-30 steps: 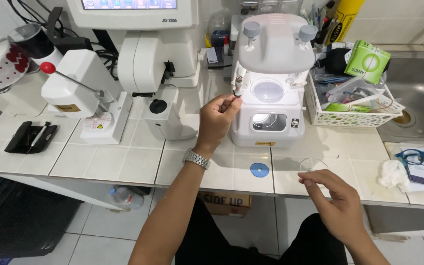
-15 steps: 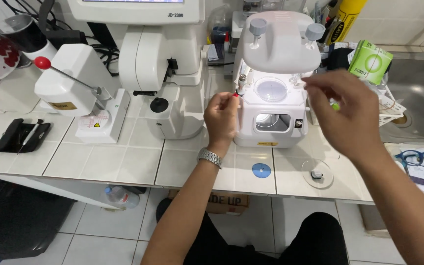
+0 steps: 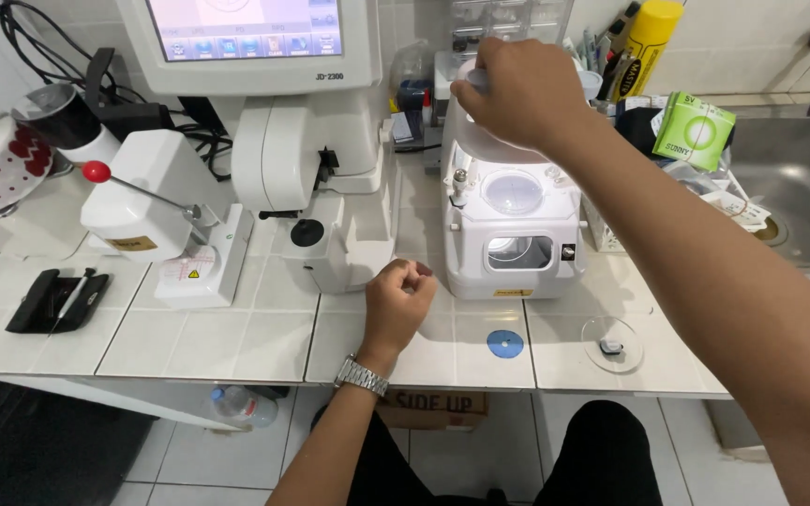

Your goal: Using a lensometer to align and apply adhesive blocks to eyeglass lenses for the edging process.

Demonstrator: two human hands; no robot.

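While the right hand (image 3: 517, 89) reaches across to the back of the white tabletop machine (image 3: 513, 220), its fingers curl down over the domed lid (image 3: 485, 141) at the top of that machine, so the lid lies directly under the palm and touches it; the grip is closed around the lid's upper edge, though what exactly the fingertips pinch is hidden by the hand itself. The left hand (image 3: 397, 305) hovers low over the tiled tabletop (image 3: 236, 342), just in front of the machine's left corner, curled into a loose fist with a narrow grip; whether it holds anything small I cannot tell. A metal wristwatch (image 3: 361, 376) sits on that wrist.

Counted: one white machine with one round clear window on top and one square window in front; one blue round sticker (image 3: 505, 344) on the tile before it; one clear round lens (image 3: 611, 345) with a small dark block on it, lying to the right of the sticker, well apart from both hands. To the left stand one larger instrument with a screen (image 3: 264, 37), one small white device with a red-knobbed lever (image 3: 147, 220), and one black case (image 3: 56, 300). A steel sink (image 3: 799, 187) lies at the far right
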